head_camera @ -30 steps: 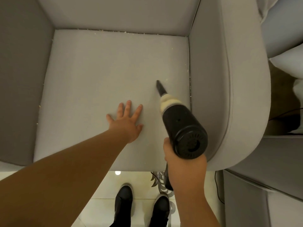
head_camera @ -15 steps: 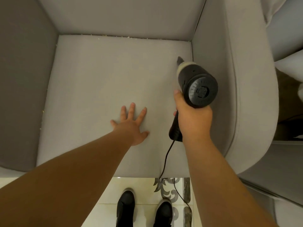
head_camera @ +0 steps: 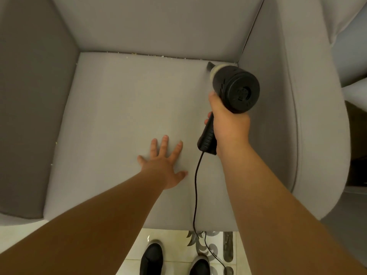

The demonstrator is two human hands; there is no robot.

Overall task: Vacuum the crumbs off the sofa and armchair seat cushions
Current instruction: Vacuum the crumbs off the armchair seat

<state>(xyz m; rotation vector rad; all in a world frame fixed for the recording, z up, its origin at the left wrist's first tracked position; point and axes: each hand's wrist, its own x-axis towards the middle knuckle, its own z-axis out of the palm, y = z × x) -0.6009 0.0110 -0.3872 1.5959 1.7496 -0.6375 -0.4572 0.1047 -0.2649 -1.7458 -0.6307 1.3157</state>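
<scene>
**Head view: nozzle is being worked into the back right corner of the armchair seat**

Head view is being used for all that follows. A handheld vacuum cleaner [head_camera: 235, 87] is being held by the right hand [head_camera: 228, 126], whose fingers are being wrapped around the black handle, so the grip is a closed one on the tool. The body of the vacuum is being tilted forward and down, probably so that the narrow nozzle [head_camera: 209, 66] can reach the seam. The nozzle tip is being kept at the back right corner of the armchair seat cushion [head_camera: 119, 116], close to where the cushion meets the backrest and the right armrest [head_camera: 278, 96]; whether the tip is touching the fabric cannot be told.

The left hand [head_camera: 162, 165] is being laid flat on the front part of the cushion with its fingers spread and straight, holding nothing. It is likely being pressed there to support the leaning body and to keep the cushion steady.

Crumbs [head_camera: 147, 55] are being seen as small pale specks along the back seam, and a few more are lying along the left edge of the cushion. These parts are judged as not yet cleaned.

The power cord [head_camera: 195, 195] is being let hang from the handle, across the cushion front and down to the tiled floor [head_camera: 174, 247], near the black shoes [head_camera: 152, 257].
</scene>
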